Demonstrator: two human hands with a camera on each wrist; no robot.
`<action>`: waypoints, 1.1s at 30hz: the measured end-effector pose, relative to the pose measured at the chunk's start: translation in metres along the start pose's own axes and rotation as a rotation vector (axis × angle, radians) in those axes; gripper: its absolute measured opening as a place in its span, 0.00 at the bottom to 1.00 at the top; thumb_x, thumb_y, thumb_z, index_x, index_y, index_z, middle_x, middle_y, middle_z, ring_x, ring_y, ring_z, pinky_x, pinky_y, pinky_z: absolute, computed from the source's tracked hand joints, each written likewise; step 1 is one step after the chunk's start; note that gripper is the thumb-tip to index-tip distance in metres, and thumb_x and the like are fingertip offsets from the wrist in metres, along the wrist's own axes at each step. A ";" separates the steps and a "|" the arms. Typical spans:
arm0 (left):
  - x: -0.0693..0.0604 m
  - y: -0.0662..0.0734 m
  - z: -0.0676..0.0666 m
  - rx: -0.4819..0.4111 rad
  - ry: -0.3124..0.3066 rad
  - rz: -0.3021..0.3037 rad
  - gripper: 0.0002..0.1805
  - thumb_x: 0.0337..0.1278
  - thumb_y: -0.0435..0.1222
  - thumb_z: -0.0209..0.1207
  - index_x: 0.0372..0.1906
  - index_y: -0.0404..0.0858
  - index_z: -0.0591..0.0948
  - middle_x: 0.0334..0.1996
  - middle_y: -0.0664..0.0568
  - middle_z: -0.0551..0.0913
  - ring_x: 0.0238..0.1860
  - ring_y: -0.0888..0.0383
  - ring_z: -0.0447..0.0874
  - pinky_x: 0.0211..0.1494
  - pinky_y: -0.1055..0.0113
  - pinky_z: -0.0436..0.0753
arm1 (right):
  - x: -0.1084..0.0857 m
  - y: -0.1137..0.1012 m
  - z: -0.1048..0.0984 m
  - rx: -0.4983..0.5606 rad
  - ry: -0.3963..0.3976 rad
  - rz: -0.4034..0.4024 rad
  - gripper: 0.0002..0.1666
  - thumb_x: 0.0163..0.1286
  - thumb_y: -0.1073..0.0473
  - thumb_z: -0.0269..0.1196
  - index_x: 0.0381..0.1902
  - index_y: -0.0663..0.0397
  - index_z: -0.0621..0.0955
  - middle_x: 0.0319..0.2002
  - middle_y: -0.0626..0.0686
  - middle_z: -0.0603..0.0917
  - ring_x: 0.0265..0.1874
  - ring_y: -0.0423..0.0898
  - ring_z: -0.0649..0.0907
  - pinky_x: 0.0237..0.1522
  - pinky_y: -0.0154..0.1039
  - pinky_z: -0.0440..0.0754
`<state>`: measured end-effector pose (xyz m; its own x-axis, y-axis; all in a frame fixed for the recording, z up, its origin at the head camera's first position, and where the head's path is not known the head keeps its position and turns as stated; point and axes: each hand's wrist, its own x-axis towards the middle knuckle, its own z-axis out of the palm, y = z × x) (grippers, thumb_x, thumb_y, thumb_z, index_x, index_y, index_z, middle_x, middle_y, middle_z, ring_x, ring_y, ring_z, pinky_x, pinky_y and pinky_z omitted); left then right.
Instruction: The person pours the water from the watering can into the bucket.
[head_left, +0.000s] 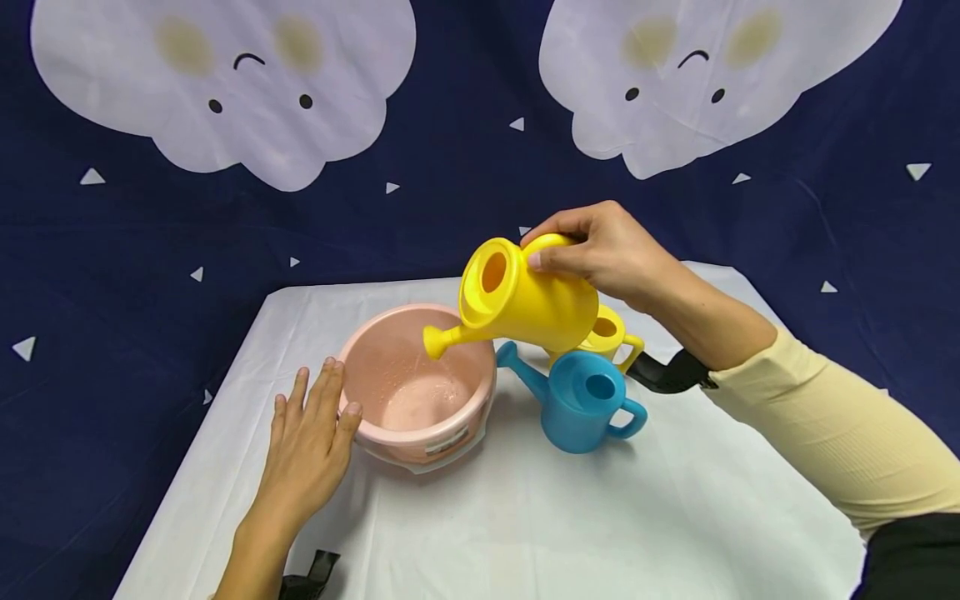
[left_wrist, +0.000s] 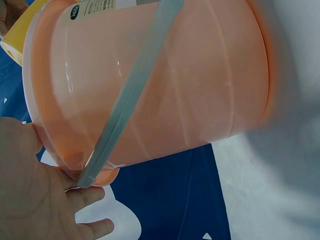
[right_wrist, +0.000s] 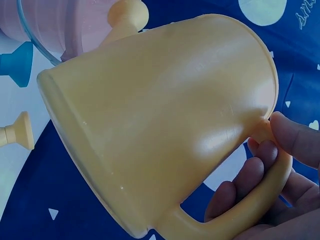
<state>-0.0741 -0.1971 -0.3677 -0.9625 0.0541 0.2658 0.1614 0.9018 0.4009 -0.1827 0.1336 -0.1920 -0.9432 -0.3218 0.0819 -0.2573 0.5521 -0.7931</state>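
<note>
A yellow watering can is tilted in the air, its spout over the pink bucket. My right hand grips it by the handle; in the right wrist view the fingers curl round that handle. With fingers straight, my left hand touches the bucket's left rim. The left wrist view shows this hand by the rim and the grey bucket handle. Wet drops show inside the bucket. Whether water leaves the spout, I cannot tell.
A blue watering can stands upright right of the bucket. Behind it is a second yellow watering can, partly hidden. Everything stands on a white-covered table, before a dark blue cloth with clouds.
</note>
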 end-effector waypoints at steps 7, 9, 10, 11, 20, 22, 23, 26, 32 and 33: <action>0.000 0.001 0.000 -0.004 0.002 0.001 0.32 0.73 0.51 0.34 0.75 0.44 0.48 0.76 0.46 0.50 0.77 0.44 0.33 0.74 0.40 0.33 | -0.001 0.000 -0.001 -0.010 -0.001 0.001 0.14 0.63 0.55 0.65 0.46 0.50 0.84 0.45 0.52 0.84 0.40 0.48 0.81 0.45 0.35 0.82; 0.000 0.001 -0.001 -0.005 0.002 0.002 0.32 0.73 0.51 0.34 0.75 0.44 0.48 0.76 0.46 0.50 0.77 0.44 0.33 0.74 0.40 0.32 | -0.001 -0.001 -0.001 -0.008 -0.001 -0.001 0.14 0.63 0.56 0.65 0.46 0.50 0.84 0.45 0.52 0.84 0.40 0.48 0.81 0.45 0.35 0.82; 0.000 0.001 -0.001 -0.005 0.002 0.003 0.32 0.73 0.51 0.34 0.75 0.44 0.48 0.76 0.46 0.50 0.77 0.44 0.33 0.74 0.40 0.32 | -0.001 -0.001 -0.001 -0.010 -0.001 -0.004 0.14 0.63 0.56 0.65 0.46 0.50 0.84 0.45 0.52 0.84 0.40 0.48 0.81 0.45 0.35 0.82; 0.000 0.002 -0.001 -0.003 0.003 0.003 0.32 0.73 0.51 0.34 0.75 0.44 0.48 0.76 0.46 0.50 0.77 0.44 0.33 0.74 0.40 0.32 | -0.001 -0.001 -0.001 -0.010 -0.001 -0.007 0.14 0.63 0.56 0.65 0.46 0.50 0.84 0.45 0.52 0.84 0.40 0.48 0.81 0.45 0.35 0.82; 0.000 0.001 -0.001 -0.003 0.004 -0.002 0.32 0.73 0.51 0.34 0.75 0.45 0.48 0.76 0.47 0.50 0.77 0.44 0.34 0.75 0.41 0.32 | -0.001 -0.005 0.000 -0.028 -0.006 -0.019 0.14 0.62 0.56 0.66 0.46 0.49 0.84 0.44 0.51 0.85 0.40 0.48 0.81 0.45 0.36 0.82; -0.001 0.001 0.000 -0.004 0.002 -0.004 0.32 0.73 0.51 0.34 0.75 0.45 0.48 0.76 0.47 0.50 0.77 0.44 0.34 0.75 0.41 0.32 | -0.001 -0.006 0.000 -0.030 -0.006 -0.016 0.14 0.62 0.56 0.66 0.46 0.49 0.84 0.44 0.51 0.85 0.40 0.48 0.81 0.46 0.36 0.82; -0.001 0.001 0.000 -0.004 0.001 -0.005 0.32 0.73 0.51 0.34 0.75 0.45 0.48 0.76 0.47 0.50 0.77 0.45 0.34 0.75 0.41 0.32 | -0.001 -0.006 0.000 -0.033 -0.006 -0.015 0.14 0.62 0.56 0.66 0.46 0.48 0.84 0.44 0.51 0.85 0.40 0.48 0.81 0.46 0.37 0.82; -0.001 0.000 0.000 -0.002 0.000 -0.005 0.32 0.73 0.51 0.34 0.75 0.45 0.48 0.76 0.47 0.49 0.77 0.45 0.34 0.75 0.41 0.32 | -0.001 -0.006 -0.001 -0.038 -0.005 -0.016 0.14 0.62 0.55 0.66 0.46 0.48 0.84 0.44 0.51 0.85 0.40 0.47 0.81 0.46 0.37 0.82; 0.000 0.000 0.000 0.000 -0.001 -0.002 0.32 0.73 0.51 0.34 0.75 0.45 0.47 0.76 0.46 0.50 0.77 0.45 0.33 0.75 0.41 0.32 | -0.002 -0.007 -0.001 -0.041 -0.004 -0.021 0.14 0.62 0.55 0.66 0.46 0.48 0.84 0.44 0.50 0.85 0.40 0.47 0.81 0.45 0.37 0.82; 0.000 0.000 0.000 0.000 0.000 -0.002 0.32 0.73 0.51 0.34 0.75 0.45 0.47 0.76 0.46 0.50 0.77 0.45 0.34 0.75 0.41 0.32 | -0.002 -0.007 -0.001 -0.038 -0.003 -0.020 0.14 0.62 0.55 0.66 0.46 0.48 0.84 0.44 0.50 0.85 0.40 0.47 0.81 0.46 0.37 0.82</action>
<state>-0.0741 -0.1969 -0.3672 -0.9628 0.0527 0.2650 0.1599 0.9017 0.4016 -0.1795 0.1308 -0.1858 -0.9371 -0.3356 0.0956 -0.2840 0.5743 -0.7678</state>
